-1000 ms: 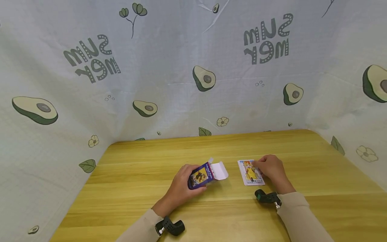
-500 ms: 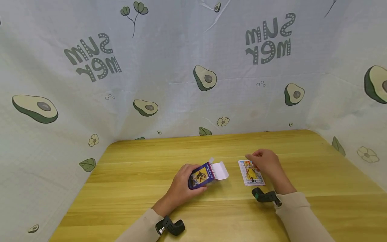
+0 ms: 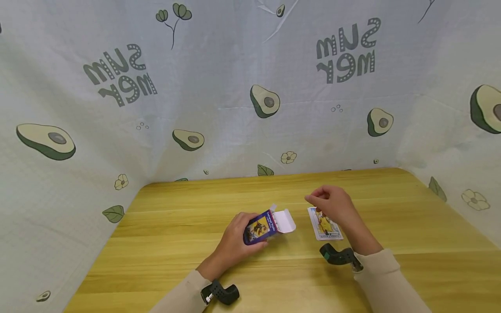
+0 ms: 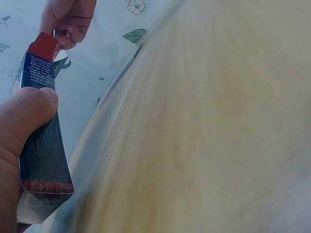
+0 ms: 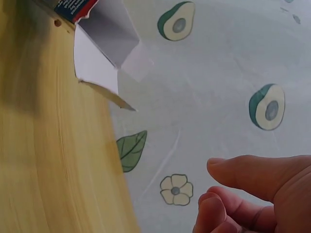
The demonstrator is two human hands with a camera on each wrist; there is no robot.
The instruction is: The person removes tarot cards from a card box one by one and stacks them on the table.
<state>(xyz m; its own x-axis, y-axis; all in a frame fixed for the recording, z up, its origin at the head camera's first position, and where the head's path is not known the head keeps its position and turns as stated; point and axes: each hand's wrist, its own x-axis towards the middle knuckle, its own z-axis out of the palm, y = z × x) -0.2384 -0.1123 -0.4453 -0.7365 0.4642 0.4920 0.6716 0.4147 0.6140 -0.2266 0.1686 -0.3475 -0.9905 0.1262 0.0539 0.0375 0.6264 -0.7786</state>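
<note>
My left hand point(image 3: 235, 234) grips a dark blue tarot card box point(image 3: 259, 228), fingers behind it and thumb along its near side. The box tilts with its open end to the right, and a white flap point(image 3: 284, 221) sticks out there. In the left wrist view the thumb lies across the box's narrow printed side point(image 4: 41, 145). A tarot card point(image 3: 328, 228) with a yellow figure lies face up on the table, right of the box. Over its far end hovers my right hand point(image 3: 332, 203), covering part of it; the right wrist view shows thumb and loosely bent fingers apart, holding nothing.
The wooden table point(image 3: 176, 217) ends at the back against a white cloth point(image 3: 219, 87) printed with avocados, which also hangs at both sides. Each wrist carries a small black camera mount, the left mount point(image 3: 221, 292) and the right mount point(image 3: 338, 255).
My right hand has let go of the card and moved up and to the left, toward the box's open end. The left hand, box and card have stayed in place.
</note>
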